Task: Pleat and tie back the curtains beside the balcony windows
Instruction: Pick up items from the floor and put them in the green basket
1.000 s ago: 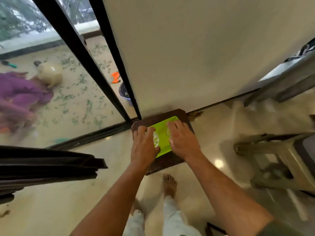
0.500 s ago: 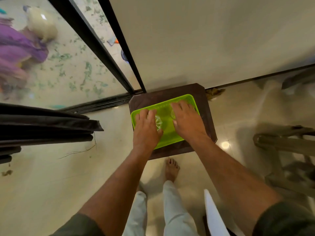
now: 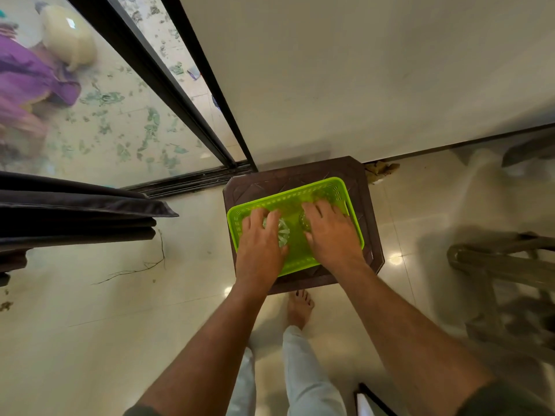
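Glossy cream tile floor (image 3: 90, 340) runs under everything. Far left, behind the dark sliding window frame (image 3: 141, 64), a balcony with leaf litter, a cream pot (image 3: 67, 40) and purple cloth (image 3: 27, 79). Dark curtain (image 3: 75, 216) comes in from the left edge as stacked pleats, long axis roughly horizontal in view, hem end pointing right toward the stool, well apart from both hands. Loose thread trails on the floor below it.

Centre: brown plastic stool (image 3: 369, 205) against the wall base, lime green basket tray (image 3: 330, 187) on top, tilted a bit anticlockwise. Left hand (image 3: 259, 244) sits palm down in the tray, fingers curled over a clear faceted glass piece (image 3: 282, 234); probably gripping it, view is blurred. Right hand (image 3: 332, 232) also palm down in the tray over a second clear object, mostly hidden, cannot tell whether it holds it. Bare foot (image 3: 298, 309) just below the stool.

Right: blurred grey plastic chair (image 3: 495, 262).

Versus half a second ago: camera has tipped further down and closer, stool and tray more central, hands in near the same spots in the tray, curtain end unchanged.
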